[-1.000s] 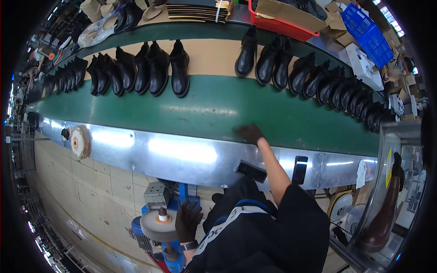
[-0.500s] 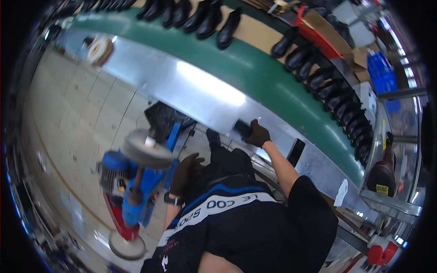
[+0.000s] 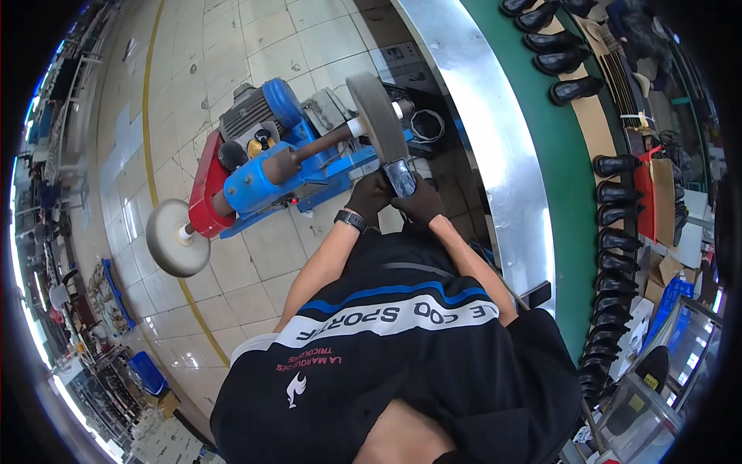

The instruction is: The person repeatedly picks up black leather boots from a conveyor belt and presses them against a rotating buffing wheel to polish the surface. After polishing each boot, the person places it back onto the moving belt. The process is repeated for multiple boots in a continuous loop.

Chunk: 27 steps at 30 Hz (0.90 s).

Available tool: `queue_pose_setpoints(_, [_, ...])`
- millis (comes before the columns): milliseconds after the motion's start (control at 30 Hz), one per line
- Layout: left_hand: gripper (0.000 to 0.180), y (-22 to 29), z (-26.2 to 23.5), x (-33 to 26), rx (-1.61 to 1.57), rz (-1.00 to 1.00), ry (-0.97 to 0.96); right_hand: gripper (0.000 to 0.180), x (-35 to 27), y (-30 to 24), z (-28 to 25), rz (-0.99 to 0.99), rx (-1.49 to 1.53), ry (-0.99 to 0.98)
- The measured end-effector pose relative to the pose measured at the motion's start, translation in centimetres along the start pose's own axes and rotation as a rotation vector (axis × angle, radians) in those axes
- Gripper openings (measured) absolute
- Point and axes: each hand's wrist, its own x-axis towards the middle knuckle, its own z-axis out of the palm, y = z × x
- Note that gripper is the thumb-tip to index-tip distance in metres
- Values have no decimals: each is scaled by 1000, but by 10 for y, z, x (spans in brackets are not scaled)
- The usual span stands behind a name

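A dark, glossy rectangular block (image 3: 400, 179) sits between my two gloved hands, in front of my lap. My right hand (image 3: 420, 203) is closed round its right and lower side. On its left side, the fingers of my left hand (image 3: 369, 192) are curled against it, partly hidden. The block's far end meets the lower rim of a grey buffing wheel (image 3: 376, 116), and it looks to be touching. That wheel is mounted on the shaft of a blue polishing machine (image 3: 259, 188) with a red belt guard (image 3: 205, 185).
A second, pale wheel (image 3: 178, 237) is at the machine's left end. To my right run a shiny metal ledge (image 3: 506, 139) and a green conveyor belt (image 3: 560, 193). Black boots (image 3: 618, 216) line the belt's far side. A dark block (image 3: 535, 295) rests on the ledge.
My view has turned left toward the machine. My right hand has brought the dark block from the metal ledge to the wheel. My left hand, empty before, has joined it on the block.
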Motion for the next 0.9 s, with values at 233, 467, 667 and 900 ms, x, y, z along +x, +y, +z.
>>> queue_pose_setpoints(233, [17,21,13,17,-642,-89,-34,92,-2,-4,-19,11,-11,80])
queue_pose_setpoints(467, [28,47,7,16,-228,35,26,88,4,-10,-31,33,-56,31])
queue_pose_setpoints(667, [28,42,7,15,-277,40,34,85,2,-17,-32,15,-39,-1])
queue_pose_setpoints(900, [27,26,9,15,-353,-32,41,91,8,-11,-36,-6,-77,-39])
